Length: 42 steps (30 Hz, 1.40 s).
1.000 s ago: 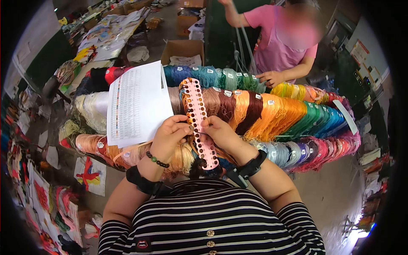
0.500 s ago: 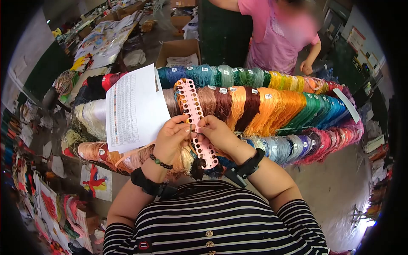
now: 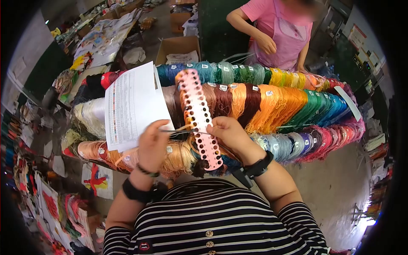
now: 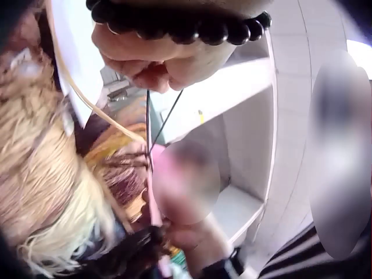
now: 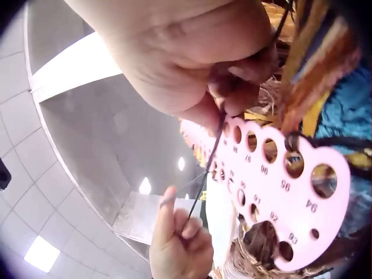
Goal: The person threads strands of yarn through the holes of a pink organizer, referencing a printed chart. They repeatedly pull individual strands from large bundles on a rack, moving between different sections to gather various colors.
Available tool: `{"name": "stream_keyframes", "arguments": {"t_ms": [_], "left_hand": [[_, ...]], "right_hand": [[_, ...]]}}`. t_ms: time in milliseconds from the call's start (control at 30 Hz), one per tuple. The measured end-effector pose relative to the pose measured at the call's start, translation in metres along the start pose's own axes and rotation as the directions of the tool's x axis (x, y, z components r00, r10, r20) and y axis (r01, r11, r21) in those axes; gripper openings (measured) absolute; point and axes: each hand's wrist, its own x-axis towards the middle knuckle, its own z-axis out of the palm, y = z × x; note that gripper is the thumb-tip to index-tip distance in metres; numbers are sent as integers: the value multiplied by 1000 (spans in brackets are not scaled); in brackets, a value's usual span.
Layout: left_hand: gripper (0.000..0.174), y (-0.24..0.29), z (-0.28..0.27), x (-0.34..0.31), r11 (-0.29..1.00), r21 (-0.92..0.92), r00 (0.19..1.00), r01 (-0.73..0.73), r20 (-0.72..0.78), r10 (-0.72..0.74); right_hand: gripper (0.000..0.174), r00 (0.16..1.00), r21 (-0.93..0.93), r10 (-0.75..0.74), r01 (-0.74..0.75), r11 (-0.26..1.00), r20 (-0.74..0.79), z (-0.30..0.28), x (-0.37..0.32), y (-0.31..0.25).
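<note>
A long pink card (image 3: 198, 102) with rows of round holes lies over the skeins, with threads tied along its edges. Printed numbers show beside its holes in the right wrist view. My left hand (image 3: 151, 146), blurred, is left of the card and pinches a dark thread (image 5: 200, 192), pulled taut from the card. Two dark strands run down from the left fingers in the left wrist view. My right hand (image 3: 229, 134) is at the card's right edge, its thumb and fingertips pinching the dark thread there. A bundle of dark thread (image 3: 199, 168) hangs at the card's near end.
Rows of labelled thread skeins (image 3: 272, 106) in many colours span the rack. A printed sheet (image 3: 131, 106) lies on them at left. Across the rack stands a person in a pink apron (image 3: 287, 36). An open cardboard box (image 3: 170, 46) is behind.
My left hand has moved left, away from the card, drawing the dark thread out. The right hand stays at the card's edge. The person opposite has shifted their arms.
</note>
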Motion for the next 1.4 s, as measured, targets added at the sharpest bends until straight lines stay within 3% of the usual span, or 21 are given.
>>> {"name": "stream_keyframes", "arguments": {"t_ms": [33, 100, 133, 200, 267, 367, 433, 467, 500, 600, 667, 733, 767, 867, 1067, 1400], "left_hand": [[37, -10, -24, -3, 950, 228, 977, -212, 14, 215], [33, -22, -74, -17, 949, -258, 982, -184, -87, 167], [36, -21, -98, -29, 548, -835, 990, 48, -31, -135], [47, -40, -153, -47, 497, -863, 963, -91, -203, -176], [42, -38, -179, -47, 686, -717, 756, -122, -515, -404], [35, -13, -166, -56, 952, -305, 504, 29, -818, -277], [36, 2, -151, -52, 964, -252, 821, 84, -531, -210], [37, 12, -140, -51, 970, -220, 920, 104, -349, -178], [36, 32, -120, -47, 950, -266, 962, 166, -167, -215], [36, 67, -62, -21, 940, -244, 939, 238, 306, -158], [30, 77, -28, -10, 845, -399, 894, 355, 409, -183], [30, 60, -17, 1, 807, -399, 843, 436, 495, -210], [30, 55, -13, 3, 786, -394, 812, 476, 541, -221], [21, 69, -9, 2, 817, -392, 853, 423, 477, -212], [16, 64, -3, -1, 837, -407, 890, 365, 417, -186], [18, 65, -5, -4, 831, -385, 875, 402, 430, -223]], "right_hand": [[14, 1000, 106, 29, -29, 994, -6, 1, -13, -22], [13, 996, 79, -85, 85, 993, -8, -9, -18, -31], [13, 990, 65, -141, 141, 988, -12, -14, -21, -34], [12, 986, 82, -165, 165, 983, -3, -20, -24, -38], [11, 982, 85, -191, 190, 978, 3, -23, -26, -41], [9, 980, 182, -195, 185, 966, 38, -12, -38, -64], [8, 976, 201, -201, 181, 963, 82, -5, -37, -67], [7, 973, 207, -201, 174, 963, 112, 0, -36, -68], [7, 977, 197, -192, 171, 965, 95, 9, -40, -78], [7, 982, 194, -148, 124, 973, 117, 20, -33, -71], [8, 981, 196, -139, 111, 974, 135, 27, -33, -70], [7, 973, 147, -181, 160, 976, 142, 30, -35, -73], [8, 980, 102, -114, 98, 990, 165, 26, -39, -78], [11, 974, 105, -208, 199, 974, 88, 24, -35, -68], [11, 991, 11, -124, 123, 992, 45, 21, -45, -71], [14, 997, 18, -80, 80, 997, 9, 24, -45, -69]]}}
